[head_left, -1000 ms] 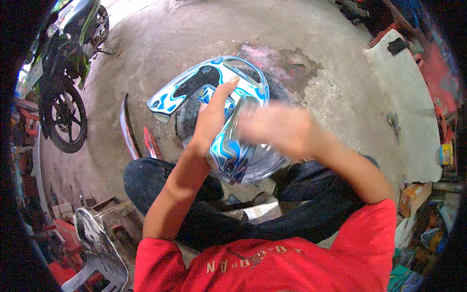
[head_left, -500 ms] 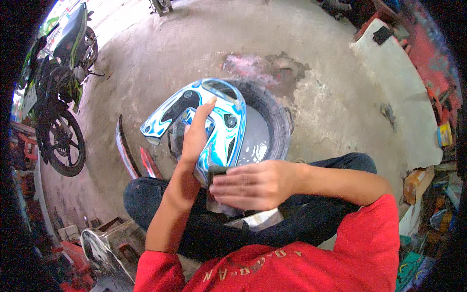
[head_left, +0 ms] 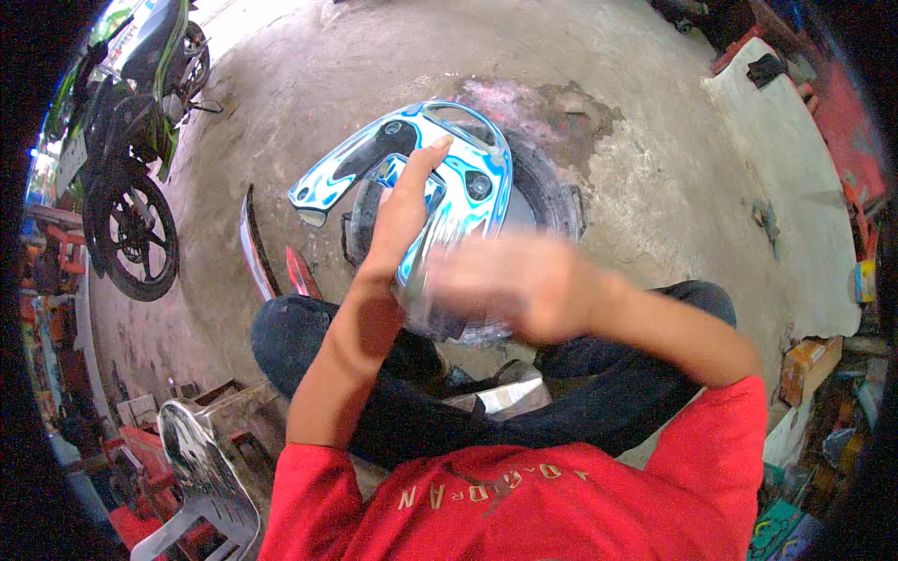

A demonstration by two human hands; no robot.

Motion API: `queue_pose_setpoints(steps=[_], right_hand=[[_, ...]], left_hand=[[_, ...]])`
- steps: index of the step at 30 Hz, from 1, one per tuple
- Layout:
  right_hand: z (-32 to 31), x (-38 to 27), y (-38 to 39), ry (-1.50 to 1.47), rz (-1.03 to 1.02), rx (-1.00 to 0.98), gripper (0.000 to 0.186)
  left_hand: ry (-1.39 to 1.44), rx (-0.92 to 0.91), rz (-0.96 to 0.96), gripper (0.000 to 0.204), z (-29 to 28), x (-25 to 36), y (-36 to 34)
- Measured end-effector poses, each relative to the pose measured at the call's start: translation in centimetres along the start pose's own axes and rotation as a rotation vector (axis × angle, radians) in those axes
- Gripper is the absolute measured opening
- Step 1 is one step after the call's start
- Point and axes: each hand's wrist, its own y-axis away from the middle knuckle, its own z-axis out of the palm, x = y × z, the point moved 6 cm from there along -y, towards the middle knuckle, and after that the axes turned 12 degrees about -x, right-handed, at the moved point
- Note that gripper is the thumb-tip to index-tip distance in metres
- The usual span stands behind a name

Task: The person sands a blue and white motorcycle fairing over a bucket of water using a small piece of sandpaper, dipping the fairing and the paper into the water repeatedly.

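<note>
A curved motorcycle body panel, glossy with swirled blue and white, is tilted over a round dark tub between my knees. My left hand is closed around its inner edge, with the thumb lying along the upper face. At the panel's near end, my right hand is smeared by motion, its fingers over the surface. Beneath those fingers a dark sheet, which looks like sandpaper, shows in part. The near end of the panel is mostly hidden by the right hand.
A motorcycle stands at the far left. By my left knee lie a thin curved strip and a red piece. A pale slab runs along the right side. A white chair is at the lower left.
The whole scene has shifted slightly in view. My right hand has moved up and rightward along the panel's near end and is now more blurred. My left hand keeps its hold.
</note>
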Motion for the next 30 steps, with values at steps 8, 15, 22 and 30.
queue_pose_setpoints(steps=[8,15,22,30], right_hand=[[0.1,1.3,0.3,0.034,0.036,-0.029,0.038],[0.0,3.2,1.0,0.145,0.048,-0.054,0.037],[-2.7,7.8,1.5,0.28,0.211,0.047,0.037],[-1.8,7.5,2.0,0.306,0.193,0.074,0.033]], left_hand=[[0.142,-0.024,-0.017,0.031,-0.1,0.2,0.3],[0.196,-0.029,-0.041,0.028,-1.0,-1.7,-0.4],[-0.037,0.044,-0.039,0.039,-0.3,-0.4,0.3],[0.063,0.037,-0.077,0.039,-0.7,-1.8,-0.1]])
